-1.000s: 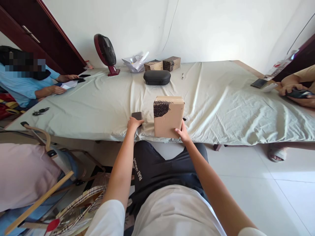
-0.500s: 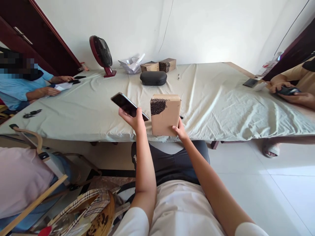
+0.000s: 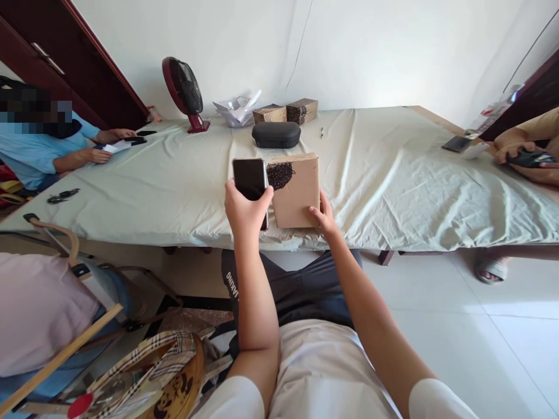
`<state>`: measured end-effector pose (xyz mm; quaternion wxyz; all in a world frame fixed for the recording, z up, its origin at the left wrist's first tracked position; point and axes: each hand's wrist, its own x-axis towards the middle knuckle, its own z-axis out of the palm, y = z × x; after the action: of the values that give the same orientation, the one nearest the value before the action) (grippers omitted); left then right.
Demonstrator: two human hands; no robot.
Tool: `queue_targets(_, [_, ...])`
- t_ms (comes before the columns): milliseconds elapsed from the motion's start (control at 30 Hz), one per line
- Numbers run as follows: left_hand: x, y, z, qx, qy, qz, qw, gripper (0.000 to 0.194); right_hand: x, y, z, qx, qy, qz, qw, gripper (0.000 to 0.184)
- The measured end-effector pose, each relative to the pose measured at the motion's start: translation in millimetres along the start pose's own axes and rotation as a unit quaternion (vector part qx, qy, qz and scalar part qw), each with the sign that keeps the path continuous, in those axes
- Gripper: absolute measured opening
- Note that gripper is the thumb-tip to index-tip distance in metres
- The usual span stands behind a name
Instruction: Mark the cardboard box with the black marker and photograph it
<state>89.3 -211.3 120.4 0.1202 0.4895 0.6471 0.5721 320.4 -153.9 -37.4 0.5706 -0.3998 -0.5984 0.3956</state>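
Note:
My left hand (image 3: 247, 212) is wrapped round a smartphone (image 3: 248, 174), held upright with its dark screen towards me. In my right hand (image 3: 324, 214) is a brown cardboard box (image 3: 297, 195), gripped at its lower right side with the thumb on the front face. Black scribble covers the box's upper left corner. Phone and box are side by side over the near edge of the table, the phone's right edge close to the box; I cannot tell whether they touch.
On the cloth-covered table (image 3: 375, 174) stand a black zip case (image 3: 276, 135), two cardboard boxes (image 3: 302, 110), a plastic bag (image 3: 236, 110) and a red fan (image 3: 184, 90). A person in blue (image 3: 26, 151) sits left; another person's hands (image 3: 530, 157) hold a dark device at right. A basket (image 3: 144, 372) is below left.
My left hand has turned the phone from a slant to upright and brought it right, beside the box. The box stays in my right hand, slightly tilted and higher in view.

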Motion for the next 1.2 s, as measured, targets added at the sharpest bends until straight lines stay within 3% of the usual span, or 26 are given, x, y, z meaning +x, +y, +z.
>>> queue_targets(133, [-5,-2,7.1,0.002,-0.019,-0.011,1.0,0.066,0,3,5,0.024,0.054,-0.001,0.998,0.101])
queue_targets(300, [-22,2,17.6,-0.016,0.009,-0.004,1.0,0.066,-3,5,6,0.014,0.03,0.004,0.999,0.106])
queue_targets(500, [-39,13,33.3,-0.04,0.002,0.016,0.999,0.064,-3,4,6,-0.001,0.031,0.007,0.999,0.104])
queue_targets(800, [-40,6,47.8,-0.052,-0.023,-0.011,0.998,0.075,-3,6,4,-0.011,0.03,0.006,0.999,0.098])
queue_targets(967, [-40,-2,54.6,-0.061,-0.01,0.009,0.998,0.079,-2,10,4,-0.01,0.035,0.014,0.999,0.102])
queue_targets(1200, [-42,-1,60.1,0.021,-0.023,0.033,0.999,0.08,-1,12,3,0.042,0.042,0.022,0.998,0.096])
